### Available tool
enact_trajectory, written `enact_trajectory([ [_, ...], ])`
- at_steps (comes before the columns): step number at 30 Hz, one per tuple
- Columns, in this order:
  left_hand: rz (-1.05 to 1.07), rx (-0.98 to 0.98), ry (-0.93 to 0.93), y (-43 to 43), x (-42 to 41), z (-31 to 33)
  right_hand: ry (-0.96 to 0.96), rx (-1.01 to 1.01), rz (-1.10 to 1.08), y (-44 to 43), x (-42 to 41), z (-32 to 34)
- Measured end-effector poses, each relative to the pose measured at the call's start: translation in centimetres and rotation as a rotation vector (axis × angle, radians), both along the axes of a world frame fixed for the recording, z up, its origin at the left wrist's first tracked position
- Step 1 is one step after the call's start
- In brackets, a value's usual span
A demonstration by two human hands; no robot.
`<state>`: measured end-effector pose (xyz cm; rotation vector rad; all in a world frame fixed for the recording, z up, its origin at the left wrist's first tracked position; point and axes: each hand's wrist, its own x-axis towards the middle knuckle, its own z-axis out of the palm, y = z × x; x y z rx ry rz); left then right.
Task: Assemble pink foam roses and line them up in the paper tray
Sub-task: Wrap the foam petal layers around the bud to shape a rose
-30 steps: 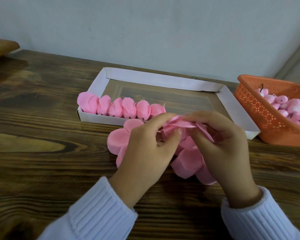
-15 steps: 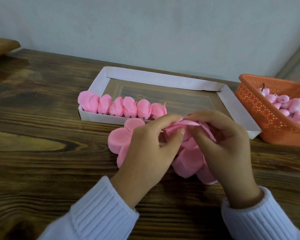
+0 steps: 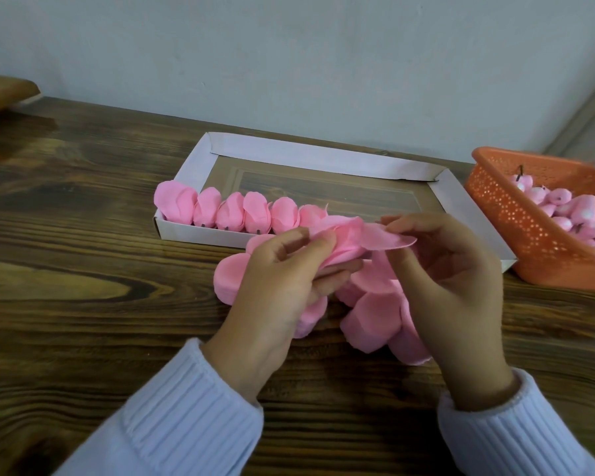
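Observation:
My left hand [image 3: 282, 283] grips a half-made pink foam rose [image 3: 344, 243] between thumb and fingers, just in front of the white paper tray [image 3: 310, 154]. My right hand [image 3: 454, 269] pinches one flat pink petal [image 3: 389, 239] that sticks out from the rose to the right. Several finished pink roses [image 3: 227, 213] stand in a row along the tray's near left edge. Loose pink foam petals [image 3: 375, 314] lie in a heap on the wooden table under both hands, partly hidden by them.
An orange plastic basket [image 3: 516, 214] with several small pink-and-white rose cores stands at the right, touching the tray's right corner. The tray's back and right part holds nothing. A wall runs close behind the table [image 3: 83, 304]. A brown wooden thing [image 3: 4, 91] sits far left.
My hands have drawn apart a little. The right hand has pulled one petal out flat to the right of the rose, while the left hand keeps its hold on the rose.

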<state>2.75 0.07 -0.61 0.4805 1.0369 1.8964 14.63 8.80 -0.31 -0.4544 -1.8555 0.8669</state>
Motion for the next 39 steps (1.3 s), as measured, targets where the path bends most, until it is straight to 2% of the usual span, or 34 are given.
enact_trajectory([
  [4,-0.004,-0.006,0.012,-0.1,0.0,0.0,-0.006,0.01,0.0,-0.1,0.0,0.0],
  [8,0.056,-0.008,0.185,-0.1,0.4,0.0,-0.066,0.12,-0.062,-0.2,-0.1,0.0],
  [11,0.067,-0.009,0.317,-0.1,0.6,-0.3,-0.022,0.142,-0.086,-0.4,-0.1,0.0],
  [15,0.045,-0.002,0.322,-0.1,0.5,-0.4,-0.001,0.164,-0.087,-0.4,0.0,-0.1],
  [21,0.036,0.023,0.296,0.0,0.4,-0.5,-0.082,0.293,-0.103,-0.5,-0.1,-0.2],
  [25,0.024,0.024,0.318,0.0,0.3,-0.7,-0.059,0.288,-0.162,-0.6,-0.2,-0.3],
  [35,0.015,0.011,0.611,-0.2,0.3,-1.1,-0.104,0.372,-0.251,-0.7,-0.3,-0.5],
  [39,0.037,-0.001,0.65,-0.2,0.4,-1.1,-0.109,0.296,-0.218,-0.5,-0.1,-0.6],
])
